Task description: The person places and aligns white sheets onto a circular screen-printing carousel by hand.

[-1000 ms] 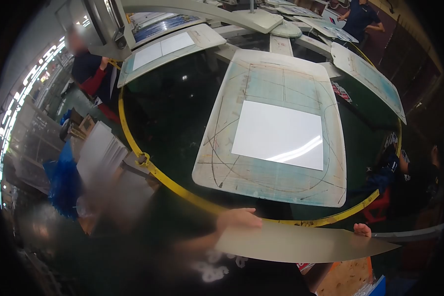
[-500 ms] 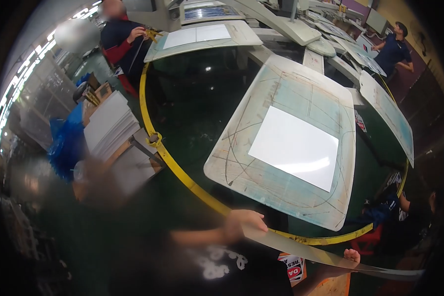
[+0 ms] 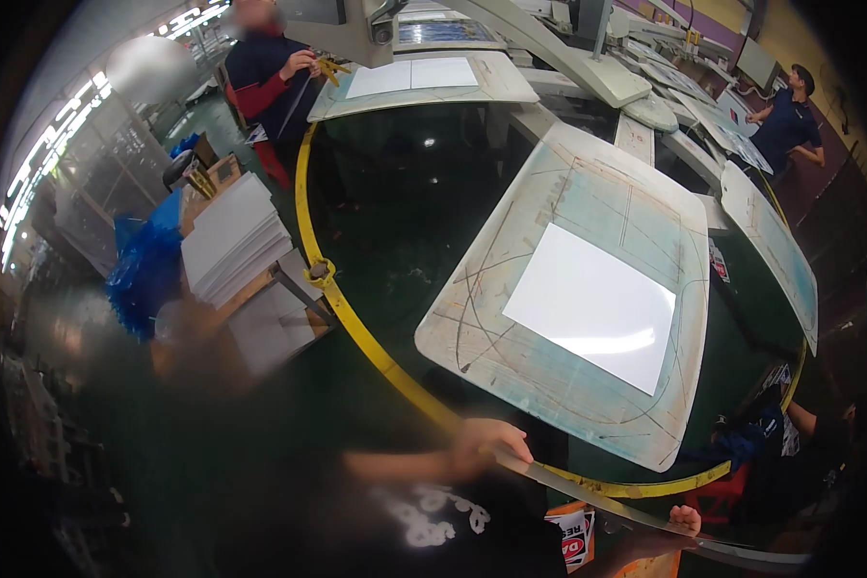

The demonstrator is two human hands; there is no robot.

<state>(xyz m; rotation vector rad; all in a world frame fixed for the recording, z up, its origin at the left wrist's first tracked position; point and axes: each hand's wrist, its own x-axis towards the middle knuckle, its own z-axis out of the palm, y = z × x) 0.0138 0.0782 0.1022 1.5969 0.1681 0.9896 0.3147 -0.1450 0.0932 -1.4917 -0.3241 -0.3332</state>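
Observation:
My left hand (image 3: 491, 446) is closed on one end of a thin pale sheet (image 3: 588, 496), which is seen nearly edge-on. Farther right, the fingers of my right hand (image 3: 684, 520) curl up at the sheet's far edge, with the palm hidden below it. Beyond my hands, a large pale blue-green platen (image 3: 462, 328) with scratched lines holds a white sheet (image 3: 592, 308) lying flat. A yellow curved rail (image 3: 376, 356) runs between my body and the platen.
Stacked white sheets (image 3: 233, 241) lie at the left beside blue plastic (image 3: 144, 275). Another platen (image 3: 356, 104) bears white sheets near a standing person (image 3: 265, 72). One person (image 3: 790, 120) stands at the far right; another person's arm (image 3: 801, 421) shows at the lower right.
The view has shifted, so the platens and stack appear farther right and lower. The sheet in my hands now looks narrower and more edge-on.

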